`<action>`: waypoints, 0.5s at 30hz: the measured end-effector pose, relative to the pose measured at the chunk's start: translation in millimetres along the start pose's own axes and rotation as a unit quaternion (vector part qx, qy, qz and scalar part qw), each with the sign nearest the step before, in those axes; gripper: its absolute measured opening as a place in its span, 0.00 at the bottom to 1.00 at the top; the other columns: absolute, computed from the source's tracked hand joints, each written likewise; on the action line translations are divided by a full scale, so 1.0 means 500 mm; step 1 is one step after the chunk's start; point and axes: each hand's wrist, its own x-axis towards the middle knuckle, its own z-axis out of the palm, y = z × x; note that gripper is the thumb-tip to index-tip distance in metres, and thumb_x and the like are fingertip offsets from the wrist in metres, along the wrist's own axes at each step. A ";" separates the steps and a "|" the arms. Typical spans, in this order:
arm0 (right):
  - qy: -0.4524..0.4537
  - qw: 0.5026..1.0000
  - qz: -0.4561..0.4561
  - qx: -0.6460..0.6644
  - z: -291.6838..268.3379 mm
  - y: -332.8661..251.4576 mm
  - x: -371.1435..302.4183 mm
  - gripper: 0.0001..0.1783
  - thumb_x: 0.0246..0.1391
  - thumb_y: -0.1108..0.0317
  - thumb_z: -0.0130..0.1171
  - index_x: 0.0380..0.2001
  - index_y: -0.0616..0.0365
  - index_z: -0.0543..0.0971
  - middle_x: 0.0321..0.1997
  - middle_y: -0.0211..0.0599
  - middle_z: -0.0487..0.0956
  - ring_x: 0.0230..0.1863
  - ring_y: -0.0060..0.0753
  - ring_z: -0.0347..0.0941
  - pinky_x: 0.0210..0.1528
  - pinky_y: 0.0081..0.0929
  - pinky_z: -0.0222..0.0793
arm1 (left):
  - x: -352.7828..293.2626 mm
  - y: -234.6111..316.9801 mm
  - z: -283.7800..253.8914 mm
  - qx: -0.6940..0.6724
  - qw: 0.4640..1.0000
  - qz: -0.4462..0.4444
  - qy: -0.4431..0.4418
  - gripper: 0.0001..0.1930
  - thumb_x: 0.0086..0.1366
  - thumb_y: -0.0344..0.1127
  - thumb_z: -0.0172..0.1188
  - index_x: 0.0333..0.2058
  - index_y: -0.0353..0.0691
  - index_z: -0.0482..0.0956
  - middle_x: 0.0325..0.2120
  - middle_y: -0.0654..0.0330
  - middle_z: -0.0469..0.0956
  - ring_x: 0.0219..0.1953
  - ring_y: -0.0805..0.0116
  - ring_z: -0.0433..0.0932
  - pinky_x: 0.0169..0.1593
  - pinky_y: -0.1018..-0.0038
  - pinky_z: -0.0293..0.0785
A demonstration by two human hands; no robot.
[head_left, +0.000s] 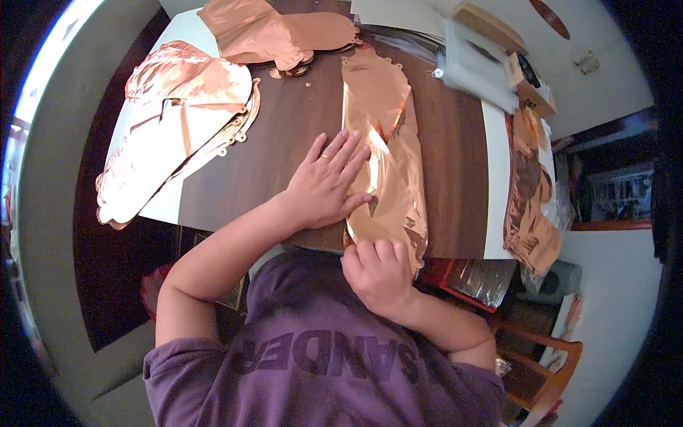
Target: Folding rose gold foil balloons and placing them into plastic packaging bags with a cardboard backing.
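Note:
A long, flat foil balloon (395, 188) in rose-gold copper, uninflated and slightly creased, lies lengthwise on the brown wood-grain table (455, 164) in front of me. My left hand (324, 178) is open and rests with its fingers spread along the balloon's left edge; a ring shows on one finger. At the balloon's near end, by the table's front edge, my right hand (380, 274) is closed, its curled fingers gripping the foil. Small tabs stick out at the balloon's far end.
More flat copper foil balloons (171, 121) lie stacked at the left, and another pile (284, 35) sits at the back. Clear plastic bags (477, 67) and a small cardboard box (530, 85) occupy the back right. Folded foil (530, 199) hangs over the right edge, near a wooden chair (562, 363).

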 end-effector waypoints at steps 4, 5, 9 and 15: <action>0.030 0.999 0.008 -0.027 0.005 -0.002 0.009 0.06 0.46 0.65 0.52 0.27 0.53 0.75 0.27 0.32 0.67 0.32 0.35 0.64 0.42 0.35 0.60 | -0.001 -0.001 0.004 -0.002 1.000 -0.004 0.017 0.39 0.65 0.62 0.47 0.63 0.35 0.61 0.65 0.44 0.57 0.69 0.49 0.54 0.69 0.51 0.45; 0.029 0.999 0.007 -0.027 0.003 -0.002 0.009 0.06 0.46 0.65 0.52 0.27 0.53 0.75 0.27 0.32 0.67 0.32 0.35 0.64 0.42 0.35 0.60 | -0.001 -0.001 0.003 -0.003 1.000 -0.004 0.017 0.39 0.65 0.62 0.47 0.63 0.35 0.61 0.65 0.44 0.57 0.69 0.49 0.54 0.69 0.51 0.45; 0.011 1.000 0.003 0.008 -0.004 -0.001 0.002 0.04 0.46 0.65 0.53 0.23 0.51 0.73 0.25 0.30 0.66 0.31 0.34 0.63 0.40 0.36 0.60 | 0.000 0.001 0.000 -0.007 1.000 0.000 0.006 0.38 0.65 0.61 0.48 0.64 0.36 0.60 0.66 0.45 0.56 0.69 0.49 0.53 0.69 0.50 0.44; 0.021 1.000 0.001 0.017 -0.006 0.001 0.004 0.04 0.47 0.66 0.56 0.23 0.51 0.73 0.25 0.29 0.66 0.30 0.33 0.64 0.38 0.36 0.59 | -0.002 0.000 0.003 0.000 1.000 0.000 0.014 0.38 0.65 0.61 0.47 0.62 0.35 0.63 0.66 0.45 0.57 0.69 0.50 0.53 0.69 0.51 0.45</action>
